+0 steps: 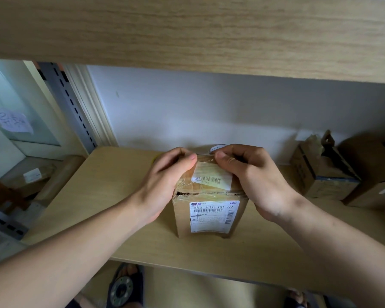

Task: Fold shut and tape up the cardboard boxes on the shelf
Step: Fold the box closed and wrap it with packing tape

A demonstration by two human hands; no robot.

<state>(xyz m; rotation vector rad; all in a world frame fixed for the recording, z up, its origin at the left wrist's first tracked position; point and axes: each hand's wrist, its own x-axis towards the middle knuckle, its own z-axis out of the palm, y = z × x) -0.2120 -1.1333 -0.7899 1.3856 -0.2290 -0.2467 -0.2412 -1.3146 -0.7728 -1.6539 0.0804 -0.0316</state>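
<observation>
Step in hand, by the look of it: folding top flaps shut on small brown cardboard box with white barcode labels (210, 196), standing mid pale wooden shelf (276, 252).

Left hand (165, 181) curling over box's left top edge, thumb pressing flap. Right hand (249, 172) gripping right top edge, fingers bent.

Next probably calling for tape; white roll-like thing (218, 148) peeking behind box, identity unclear.

Torn brown boxes (320, 172) waiting at right.

Box (209, 210) mid-shelf (98, 196); two boxes (320, 174), perhaps more, far right.

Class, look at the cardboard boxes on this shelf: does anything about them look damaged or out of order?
Yes. The box under both hands has a ragged dark tear along its front top edge, where the cardboard gapes. The smaller box to the right stands open, its flaps sticking up with crumpled tape.
</observation>
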